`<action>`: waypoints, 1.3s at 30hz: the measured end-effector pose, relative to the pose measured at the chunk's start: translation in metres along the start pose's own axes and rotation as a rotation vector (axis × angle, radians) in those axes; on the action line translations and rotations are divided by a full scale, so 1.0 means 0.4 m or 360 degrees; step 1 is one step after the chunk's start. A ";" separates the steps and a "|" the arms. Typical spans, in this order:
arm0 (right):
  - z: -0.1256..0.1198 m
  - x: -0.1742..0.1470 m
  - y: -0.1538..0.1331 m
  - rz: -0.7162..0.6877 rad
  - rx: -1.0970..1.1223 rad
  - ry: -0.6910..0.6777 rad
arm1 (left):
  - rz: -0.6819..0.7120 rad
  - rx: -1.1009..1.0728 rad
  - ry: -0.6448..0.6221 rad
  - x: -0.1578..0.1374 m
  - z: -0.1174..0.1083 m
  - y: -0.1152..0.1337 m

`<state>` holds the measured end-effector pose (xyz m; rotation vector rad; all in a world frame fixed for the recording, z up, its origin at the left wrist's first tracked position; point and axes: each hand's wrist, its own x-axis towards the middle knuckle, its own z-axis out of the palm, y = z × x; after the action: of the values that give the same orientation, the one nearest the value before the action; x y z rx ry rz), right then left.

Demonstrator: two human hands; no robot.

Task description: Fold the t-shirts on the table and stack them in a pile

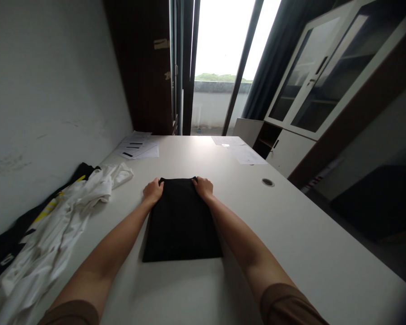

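Observation:
A black folded cloth, perhaps a garment [182,221], lies as a neat rectangle on the white table [182,293] in front of me. My left hand [153,191] is closed on its far left corner, thumb against the fabric. At the far right corner, my right hand [203,187] pinches the cloth in the same way. The far edge between both hands looks straight, and the near edge rests close to me. Fingers under the fabric are partly hidden.
Crumpled white clothing [98,185] and black clothing with yellow marks [49,207] lie along the left wall. Papers [138,146] are at the far left, more sheets [245,153] at the far right. A round cable hole [268,182] sits near the right edge.

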<state>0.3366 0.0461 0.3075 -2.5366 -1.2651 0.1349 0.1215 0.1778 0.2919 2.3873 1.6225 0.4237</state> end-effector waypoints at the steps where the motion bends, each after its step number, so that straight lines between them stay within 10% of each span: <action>1: 0.001 0.001 0.001 0.0009 -0.0001 -0.0004 | 0.0053 0.0012 0.0047 -0.004 -0.005 0.003; 6: -0.014 -0.011 0.009 -0.0149 0.0031 0.0279 | 0.0576 0.0063 0.0310 -0.054 -0.021 0.034; 13: 0.045 -0.073 -0.019 -0.0756 0.0135 0.0174 | 0.0864 0.0160 -0.0229 -0.093 0.075 0.086; 28: 0.101 -0.073 0.034 -0.0411 0.0036 -0.0106 | 0.0600 0.0276 -0.0193 -0.019 0.059 -0.003; 39: 0.105 -0.064 0.047 -0.0360 0.0014 -0.0077 | 0.0912 0.0297 -0.0175 -0.253 0.041 0.050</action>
<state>0.3262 0.0247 0.2606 -2.3752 -1.5551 0.1518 0.1095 0.0758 0.2720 2.9424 0.9449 0.2307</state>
